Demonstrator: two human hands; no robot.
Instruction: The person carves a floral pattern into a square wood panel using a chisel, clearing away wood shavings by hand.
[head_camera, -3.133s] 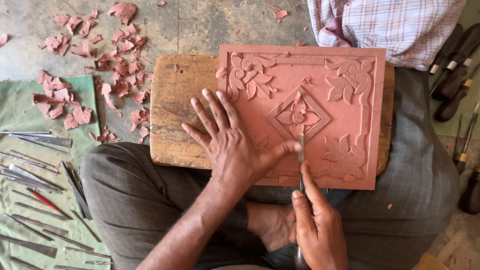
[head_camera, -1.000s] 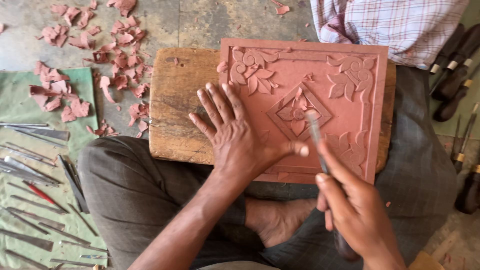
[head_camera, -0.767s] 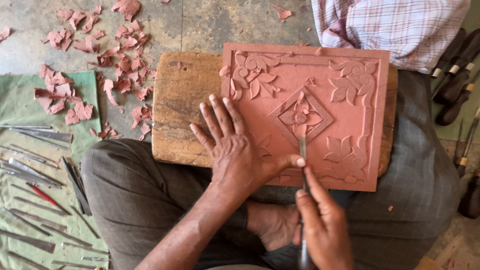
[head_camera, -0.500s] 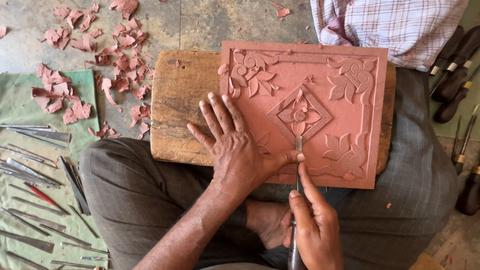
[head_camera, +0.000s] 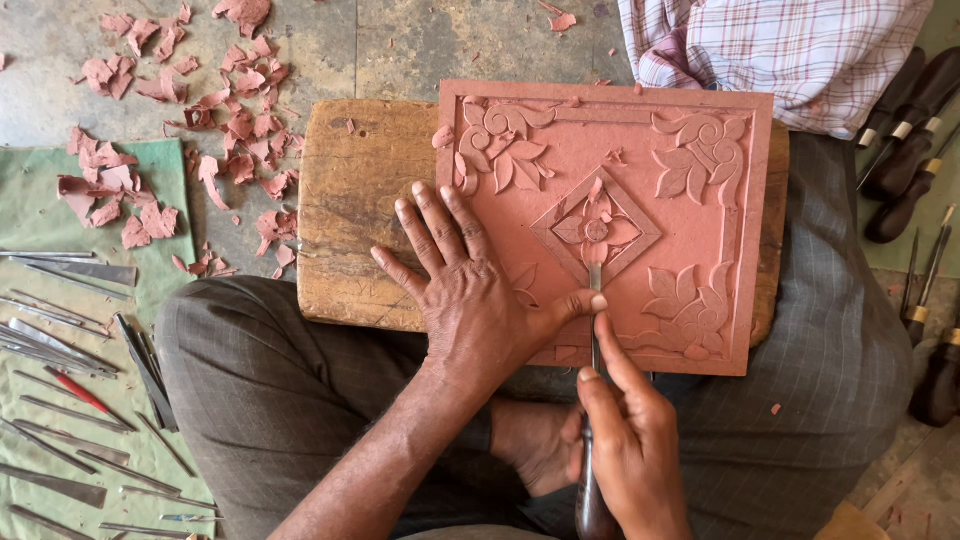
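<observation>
Carved slab: a square reddish-brown slab (head_camera: 640, 180) with raised floral corners and a central diamond holding a flower lies flat on a wooden board, across the person's lap.
Chisel: a thin metal-bladed chisel (head_camera: 595, 300) stands nearly upright in the picture, its tip at the lower corner of the diamond.
Right hand: the right hand (head_camera: 630, 450) is wrapped around the chisel's dark handle, index finger stretched up along the shaft.
Left hand: the left hand (head_camera: 470, 290) lies palm down on the slab's lower left part, fingers spread, the thumb tip pressed against the chisel blade.
Wooden board: a worn, rounded board (head_camera: 360, 220) shows to the left of the slab and a little at its right edge.
Chips: reddish chips (head_camera: 230, 110) lie scattered on the grey floor beyond the board, some on the green cloth.
Green cloth: a green cloth (head_camera: 60, 400) at the left carries rows of slim metal tools (head_camera: 70, 340), one with a red handle.
Dark-handled tools: several dark-handled tools (head_camera: 910, 140) lie at the right edge.
Checked cloth: a checked cloth (head_camera: 770, 50) lies bunched just beyond the slab's far right corner.
Labels or signs: no printed package shows.
</observation>
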